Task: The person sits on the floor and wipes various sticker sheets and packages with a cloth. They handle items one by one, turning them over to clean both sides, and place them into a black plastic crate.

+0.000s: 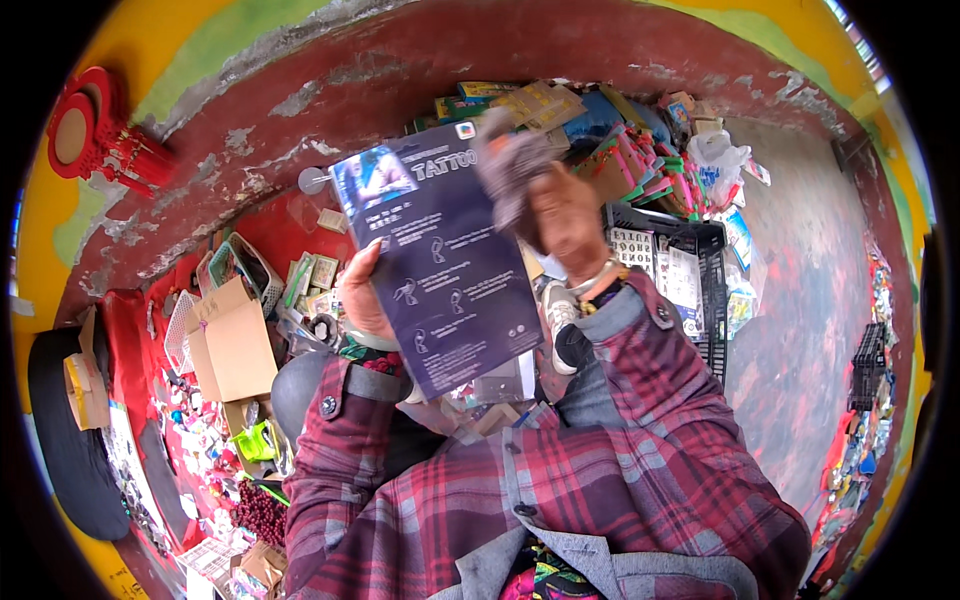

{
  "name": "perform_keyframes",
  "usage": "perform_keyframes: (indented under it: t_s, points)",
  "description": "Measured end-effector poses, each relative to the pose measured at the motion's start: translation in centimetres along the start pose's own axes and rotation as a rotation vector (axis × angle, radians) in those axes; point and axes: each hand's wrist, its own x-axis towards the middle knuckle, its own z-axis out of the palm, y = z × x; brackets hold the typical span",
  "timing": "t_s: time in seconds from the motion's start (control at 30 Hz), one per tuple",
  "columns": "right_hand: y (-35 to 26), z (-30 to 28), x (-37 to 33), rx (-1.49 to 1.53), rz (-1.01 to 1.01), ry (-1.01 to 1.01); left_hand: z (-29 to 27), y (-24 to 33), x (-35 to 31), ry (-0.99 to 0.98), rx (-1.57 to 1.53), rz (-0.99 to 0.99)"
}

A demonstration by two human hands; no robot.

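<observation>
A flat dark blue package (pixel 450 270) with a photo in its upper left corner and small white line drawings stands tilted in front of my chest. Its left edge is gripped by my left hand (pixel 366 295), thumb on the printed face and the other fingers hidden behind. At the upper right edge, my right hand (pixel 570 222) is closed on a grey-brown cloth (pixel 515 170). The cloth lies over or against that edge of the package and is smeared by motion. Both my sleeves are plaid.
A black plastic crate (pixel 712 290) with printed sheets stands right of my knees. Beyond it lie pink and green packs (pixel 650 170) and a white plastic bag (pixel 717 165). An opened cardboard box (pixel 232 340) and a basket (pixel 245 270) sit left. Red stools (pixel 110 135) stand far left.
</observation>
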Motion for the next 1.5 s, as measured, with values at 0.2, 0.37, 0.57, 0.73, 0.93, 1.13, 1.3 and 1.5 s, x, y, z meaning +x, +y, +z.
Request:
perform_keyframes:
  t_s: [0.2, 0.37, 0.57, 0.73, 0.93, 1.13, 1.3, 1.5]
  points:
    - [4.7, 4.6, -1.4, -0.685, -0.280, -0.349, 0.8, -1.4, 0.7, 0.079, -0.078, 0.036]
    - [2.1, 7.3, -4.8, -0.784, -0.329, -0.410, 1.5, 0.6, 0.8, 0.149, -0.018, 0.211]
    - [3.7, 5.9, -2.2, -0.735, -0.261, 0.136, 2.4, -0.5, 0.6, 0.047, -0.101, 0.123]
    - [4.2, 1.3, 0.4, 0.422, 0.320, 0.255, 1.1, -0.7, 0.7, 0.117, 0.019, 0.042]
    - [4.1, -0.2, 0.2, 0.595, 0.566, 0.031, -1.5, -0.9, 1.4, 0.244, 0.239, 0.170]
    - [4.7, -1.2, -0.1, 0.565, 0.640, -0.031, 0.1, -1.1, 1.9, 0.161, 0.244, 0.180]
    - [4.0, -0.7, -0.4, 0.584, 0.771, -0.125, -1.3, 1.4, 2.3, 0.160, 0.139, 0.278]
    - [4.1, -0.5, -0.8, 0.559, 0.808, -0.179, -0.8, 3.3, 1.5, 0.087, 0.041, 0.339]
